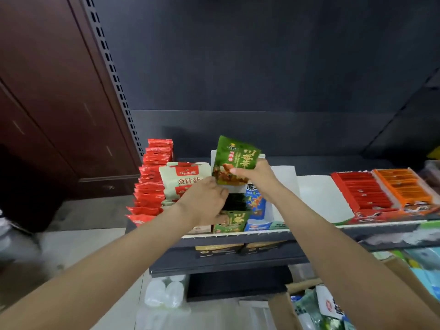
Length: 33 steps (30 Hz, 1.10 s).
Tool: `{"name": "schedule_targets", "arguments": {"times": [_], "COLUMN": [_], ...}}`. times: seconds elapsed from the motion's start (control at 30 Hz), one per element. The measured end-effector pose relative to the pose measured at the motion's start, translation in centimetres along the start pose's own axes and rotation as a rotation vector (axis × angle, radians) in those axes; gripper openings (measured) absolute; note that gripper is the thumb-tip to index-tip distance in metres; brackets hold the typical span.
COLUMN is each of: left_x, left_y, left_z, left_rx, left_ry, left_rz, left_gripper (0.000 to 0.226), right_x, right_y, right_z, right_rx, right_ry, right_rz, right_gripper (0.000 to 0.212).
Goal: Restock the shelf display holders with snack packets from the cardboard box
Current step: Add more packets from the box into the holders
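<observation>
While a green packet (pixel 234 160) is pinched upright by the right hand (pixel 256 178) above a shelf holder (pixel 234 228), its lower corner is seemingly touched by the curled left hand (pixel 204 201).

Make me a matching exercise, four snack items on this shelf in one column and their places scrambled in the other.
Things:
1. green packet
2. red packets
3. orange display box
4. blue packet

Places:
A. far left of the shelf
B. held above the holder by the right hand
C. far right of the shelf
D. standing below the right hand

Pairs: 1-B, 2-A, 3-C, 4-D
</observation>
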State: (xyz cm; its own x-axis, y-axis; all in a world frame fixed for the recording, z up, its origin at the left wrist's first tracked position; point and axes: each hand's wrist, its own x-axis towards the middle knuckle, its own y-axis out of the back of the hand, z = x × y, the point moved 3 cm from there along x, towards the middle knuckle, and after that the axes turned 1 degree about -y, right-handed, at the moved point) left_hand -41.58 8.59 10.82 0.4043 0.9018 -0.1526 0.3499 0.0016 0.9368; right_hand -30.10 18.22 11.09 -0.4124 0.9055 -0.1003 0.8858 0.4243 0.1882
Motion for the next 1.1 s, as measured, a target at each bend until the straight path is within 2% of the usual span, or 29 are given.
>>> {"name": "schedule_targets", "arguments": {"times": [0.1,0.17,0.33,0.47,0.57,0.67,0.73,0.83,0.93,1.0,1.1], "left_x": [-0.2,-0.3,-0.1,-0.1,-0.2,-0.2,-0.2,-0.1,-0.1,-0.2,-0.4], "left_y": [-0.5,-0.7,-0.8,-0.9,-1.0,-1.0,-1.1,-1.1,-1.1,-1.0,-1.1], "left_z": [-0.1,-0.2,-0.3,-0.2,-0.3,-0.3,-0.3,-0.3,-0.4,-0.3,-0.2], "left_rx": [-0.032,-0.034,-0.041,-0.033,-0.045,-0.043,-0.039,-0.034,-0.048,-0.061,-0.08], "left_ry": [-0.012,-0.013,-0.018,-0.035,-0.034,-0.034,-0.031,-0.03,-0.021,-0.013,0.007], "left_rz": [0.006,0.017,0.022,0.041,0.054,0.074,0.079,0.09,0.104,0.115,0.121], "left_gripper": [0.056,0.056,0.056,0.056,0.057,0.058,0.059,0.059,0.057,0.056,0.056], "right_x": [0.4,0.7,1.4,1.1,1.0,1.1,1.0,1.2,1.0,0.8,0.2], "right_y": [-0.3,-0.5,-0.7,-1.1,-1.7,-1.8,-1.3,-0.9,-1.2,-1.4,-0.9], "right_z": [1.3,1.7,2.3,3.0,3.1,2.1,1.3,0.8,1.0,1.5,1.8], "right_rx": [-0.168,-0.193,-0.019,0.006,-0.16,-0.399,-0.518,-0.784,-1.021,-1.033,-0.913], "right_ry": [-0.039,-0.042,-0.05,-0.049,-0.012,0.15,0.223,0.262,0.257,0.234,0.163], "right_rz": [-0.093,-0.106,-0.055,0.029,-0.028,-0.113,-0.104,-0.045,-0.127,-0.2,-0.257], "right_gripper": [0.021,0.026,0.024,0.022,0.024,0.03,0.031,0.027,0.029,0.03,0.027]}}
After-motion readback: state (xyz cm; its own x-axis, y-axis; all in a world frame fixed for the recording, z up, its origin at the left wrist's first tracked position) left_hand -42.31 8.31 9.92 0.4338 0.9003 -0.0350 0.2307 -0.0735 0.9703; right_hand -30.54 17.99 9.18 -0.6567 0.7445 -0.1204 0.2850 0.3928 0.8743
